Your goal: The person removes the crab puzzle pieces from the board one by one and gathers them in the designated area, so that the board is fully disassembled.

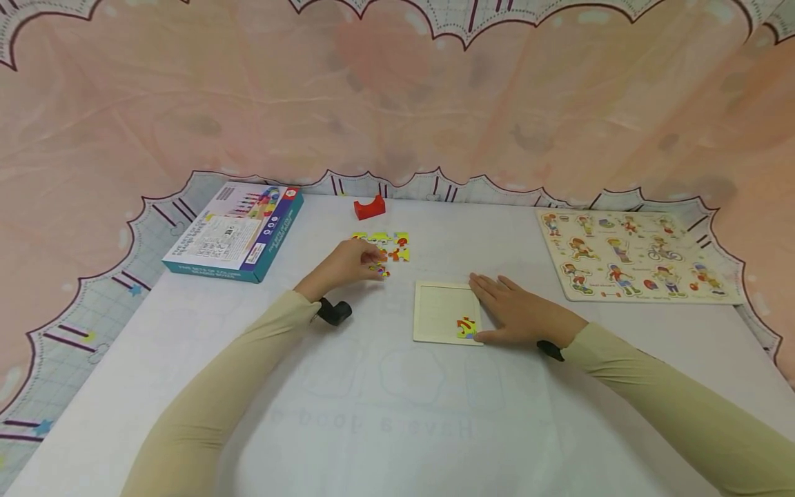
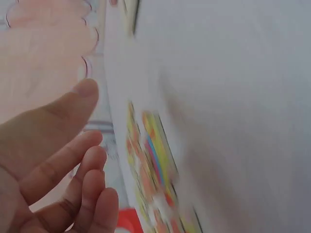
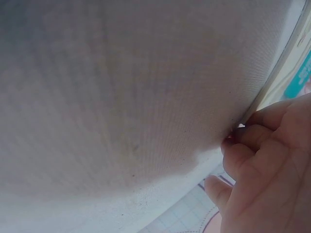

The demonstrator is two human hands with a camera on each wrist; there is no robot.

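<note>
My left hand (image 1: 348, 263) is over a group of yellow and red jigsaw pieces (image 1: 400, 246), covering part of it. In the left wrist view, its thumb and fingers (image 2: 82, 99) stand apart with nothing between them, and the pieces (image 2: 155, 165) lie beside them, blurred. A shallow wooden puzzle tray (image 1: 437, 307) lies to the right, with one jigsaw piece (image 1: 466, 328) in its lower right corner. My right hand (image 1: 518, 310) rests at the tray's right edge, fingers extended. The right wrist view shows its fingers (image 3: 240, 158) against the tray's edge, partly hidden.
A boxed set (image 1: 223, 231) lies at the left. A small red curved block (image 1: 370, 207) stands behind the pieces. At the right lies a wooden picture board (image 1: 633, 255) with cartoon figures. A white cloth (image 1: 373, 442) with a patterned border covers the table.
</note>
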